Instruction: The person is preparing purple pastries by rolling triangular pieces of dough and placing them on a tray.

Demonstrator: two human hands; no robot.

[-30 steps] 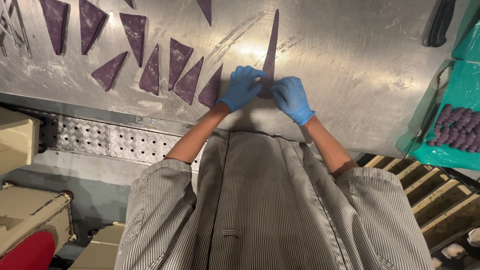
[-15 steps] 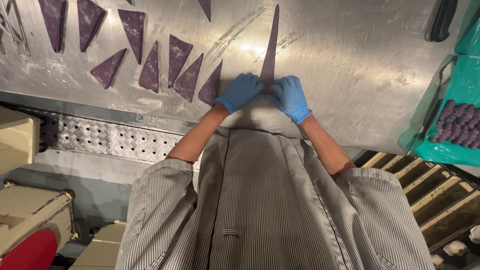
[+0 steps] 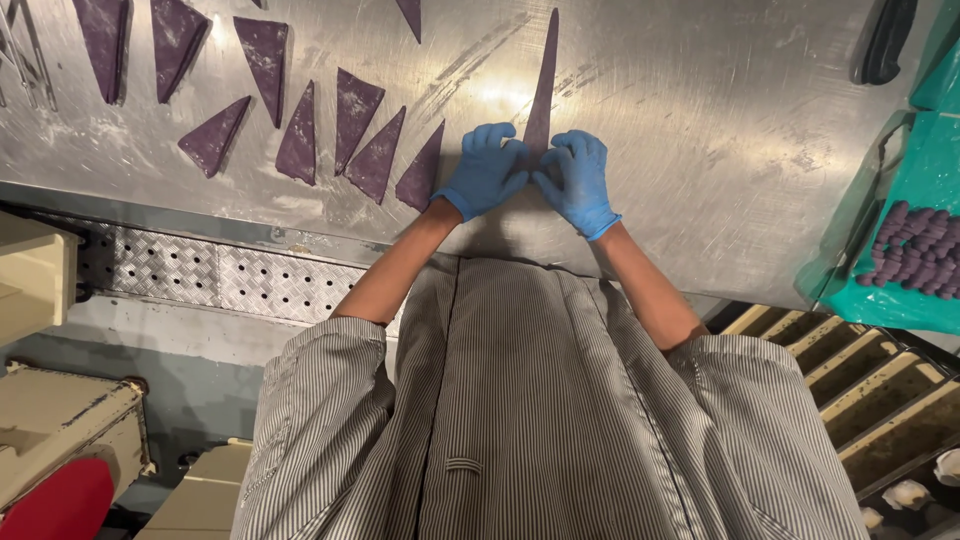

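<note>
Pinching purple dough triangle (image 3: 541, 95), both hands.

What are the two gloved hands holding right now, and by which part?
Both hands, left hand and right hand, press on the wide near end of the long purple dough triangle lying on the steel table; it isn't lifted.

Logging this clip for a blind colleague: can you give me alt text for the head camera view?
Two blue-gloved hands, left hand and right hand, press together on the wide end of a long purple dough triangle on a floured steel table. More purple dough triangles lie to the left; a green tray of purple pieces sits at right.
</note>
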